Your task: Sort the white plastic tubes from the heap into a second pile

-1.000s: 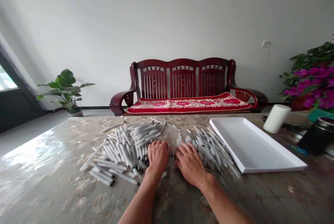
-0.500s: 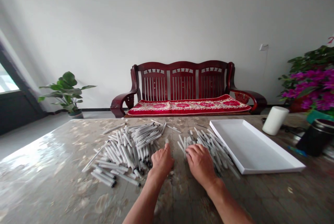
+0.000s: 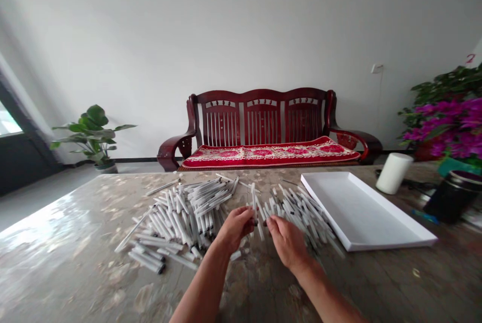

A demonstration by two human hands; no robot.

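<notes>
My left hand (image 3: pixel 237 225) is closed on a translucent white pen (image 3: pixel 253 200), which stands nearly upright from the fingertips with a dark end at the bottom. Just to its right, my right hand (image 3: pixel 283 236) is pinched, thumb and finger pressed together around something small and dark that I cannot make out. A large heap of white pens (image 3: pixel 176 217), many with black ends, spreads to the left of my left hand. Beyond and beside my right hand lies a second pile of similar pens (image 3: pixel 301 207). Both wrists hover low over the tabletop.
A shallow white tray (image 3: pixel 371 212) sits right of the second pile on the patterned table (image 3: pixel 94 262). Farther right are a white cylinder (image 3: pixel 394 173), a black cup (image 3: pixel 454 197) and purple flowers (image 3: pixel 452 124). A red wooden bench (image 3: pixel 263 117) stands behind the table.
My left hand has turned and now holds a pen upright where its finger pointed forward before. My right hand has drawn back slightly from the right-hand pile, fingers pinched.
</notes>
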